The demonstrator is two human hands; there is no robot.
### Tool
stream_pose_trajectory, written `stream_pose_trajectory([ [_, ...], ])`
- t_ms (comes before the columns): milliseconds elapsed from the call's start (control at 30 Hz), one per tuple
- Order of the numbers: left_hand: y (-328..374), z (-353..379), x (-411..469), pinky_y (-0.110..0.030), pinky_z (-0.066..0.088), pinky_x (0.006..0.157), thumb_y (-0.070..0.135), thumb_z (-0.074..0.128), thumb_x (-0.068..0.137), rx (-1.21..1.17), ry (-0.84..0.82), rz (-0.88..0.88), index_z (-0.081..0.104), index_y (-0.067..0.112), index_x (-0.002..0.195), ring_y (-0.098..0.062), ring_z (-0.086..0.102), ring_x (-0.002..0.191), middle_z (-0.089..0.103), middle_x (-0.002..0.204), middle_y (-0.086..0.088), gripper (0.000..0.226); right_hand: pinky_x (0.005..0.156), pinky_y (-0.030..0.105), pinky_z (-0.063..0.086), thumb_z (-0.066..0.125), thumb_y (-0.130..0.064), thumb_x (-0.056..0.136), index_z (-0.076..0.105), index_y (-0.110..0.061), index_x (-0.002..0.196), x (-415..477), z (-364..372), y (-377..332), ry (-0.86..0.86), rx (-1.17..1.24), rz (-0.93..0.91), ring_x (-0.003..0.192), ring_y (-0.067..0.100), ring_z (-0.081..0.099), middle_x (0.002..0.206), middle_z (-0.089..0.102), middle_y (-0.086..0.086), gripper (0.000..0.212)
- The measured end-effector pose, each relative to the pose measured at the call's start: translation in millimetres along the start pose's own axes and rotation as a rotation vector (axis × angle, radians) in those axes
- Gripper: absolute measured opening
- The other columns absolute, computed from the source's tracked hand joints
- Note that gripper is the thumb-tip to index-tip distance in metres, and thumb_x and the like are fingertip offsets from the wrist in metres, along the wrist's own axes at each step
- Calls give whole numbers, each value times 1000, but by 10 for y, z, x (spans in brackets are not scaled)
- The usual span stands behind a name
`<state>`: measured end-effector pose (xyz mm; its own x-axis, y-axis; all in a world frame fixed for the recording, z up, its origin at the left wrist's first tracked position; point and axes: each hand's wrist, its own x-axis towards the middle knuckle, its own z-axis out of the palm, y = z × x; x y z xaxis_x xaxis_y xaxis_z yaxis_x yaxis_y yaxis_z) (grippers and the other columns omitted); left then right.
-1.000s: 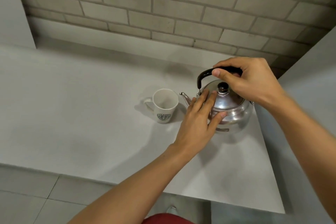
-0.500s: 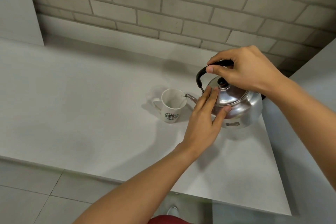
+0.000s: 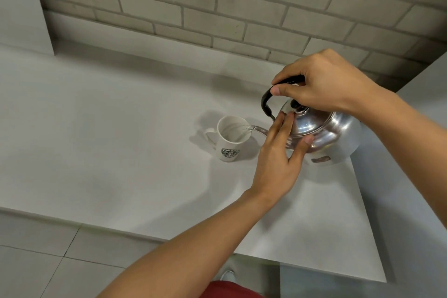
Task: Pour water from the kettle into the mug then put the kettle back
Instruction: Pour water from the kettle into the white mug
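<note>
The mug [image 3: 229, 138] stands on the counter [image 3: 108, 140], left of the kettle [image 3: 321, 128]. The kettle's spout [image 3: 257, 129] reaches over the mug's rim. My right hand [image 3: 321, 82] is above the kettle on its handle [image 3: 266, 101]; my left [image 3: 278, 159] lies against its near side (fingers on the lid [image 3: 304, 121]).

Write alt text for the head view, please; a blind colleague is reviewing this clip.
A person tilts a steel kettle by its black handle with the right hand, pouring water from the spout into a white mug on a pale counter. The left hand rests its fingers on the lid. A brick wall stands behind.
</note>
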<state>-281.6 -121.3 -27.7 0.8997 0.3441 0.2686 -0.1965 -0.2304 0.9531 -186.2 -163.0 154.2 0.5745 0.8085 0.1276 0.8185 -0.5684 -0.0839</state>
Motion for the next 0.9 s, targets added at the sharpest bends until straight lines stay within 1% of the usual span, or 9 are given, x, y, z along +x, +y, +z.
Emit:
stream_pose_trajectory([
  [67, 11, 2, -6, -5, 19, 116, 49, 54, 106, -19, 8, 0, 33, 30, 161, 6, 18, 154, 29, 170, 4, 62, 86, 48, 58, 67, -48, 96, 81, -28, 112, 8, -7, -16, 4, -4, -4, 99, 28, 74, 106, 82, -1, 30],
  [133, 25, 2, -9, -8, 22, 118, 48, 54, 106, -29, 14, 3, 34, 29, 160, 0, 22, 155, 30, 169, 4, 61, 85, 47, 58, 68, -48, 95, 81, -28, 112, 20, -14, -33, 5, -7, -9, 99, 26, 74, 106, 82, -2, 29],
  [200, 43, 9, -12, -9, 24, 118, 49, 55, 105, -40, 19, 1, 34, 31, 160, 5, 23, 152, 31, 169, 5, 61, 84, 46, 58, 68, -47, 95, 81, -29, 112, 29, -30, -48, 1, -12, -19, 98, 24, 74, 106, 82, -3, 28],
  [367, 54, 41, -12, -23, 34, 121, 49, 57, 104, -70, 37, -8, 35, 34, 159, 15, 23, 146, 33, 168, 7, 61, 82, 46, 59, 69, -47, 94, 82, -30, 110, 37, -68, -70, -9, -23, -25, 95, 22, 74, 103, 83, -4, 26],
  [467, 58, 51, -9, -25, 35, 121, 50, 58, 104, -89, 45, -9, 36, 34, 158, 11, 25, 149, 33, 168, 8, 61, 81, 46, 59, 69, -48, 94, 82, -30, 110, 38, -70, -91, -13, -24, -25, 92, 22, 74, 102, 83, -3, 27],
  [567, 62, 64, -12, -35, 39, 121, 50, 58, 103, -121, 46, -18, 36, 34, 158, 4, 27, 152, 33, 168, 8, 61, 78, 45, 59, 69, -48, 94, 82, -31, 108, 41, -84, -103, -21, -18, -17, 89, 23, 73, 97, 83, -3, 26],
  [667, 69, 70, -10, -39, 42, 119, 50, 59, 103, -135, 55, -26, 36, 36, 158, 8, 27, 150, 33, 167, 11, 61, 80, 46, 60, 69, -49, 94, 82, -30, 109, 47, -93, -108, -29, -28, -19, 92, 22, 73, 100, 83, -3, 27],
  [800, 82, 74, -4, -43, 46, 115, 48, 61, 103, -171, 55, -41, 37, 37, 156, 16, 28, 145, 34, 160, 21, 60, 82, 47, 60, 69, -50, 94, 82, -30, 111, 70, -97, -104, -46, -30, -16, 97, 22, 73, 104, 82, -4, 29],
  [900, 92, 79, 5, -42, 46, 115, 47, 61, 103, -176, 62, -34, 38, 35, 157, 9, 31, 148, 35, 165, 12, 60, 84, 47, 60, 69, -51, 94, 81, -31, 112, 90, -107, -100, -65, -39, -14, 100, 23, 73, 106, 82, -4, 29],
])
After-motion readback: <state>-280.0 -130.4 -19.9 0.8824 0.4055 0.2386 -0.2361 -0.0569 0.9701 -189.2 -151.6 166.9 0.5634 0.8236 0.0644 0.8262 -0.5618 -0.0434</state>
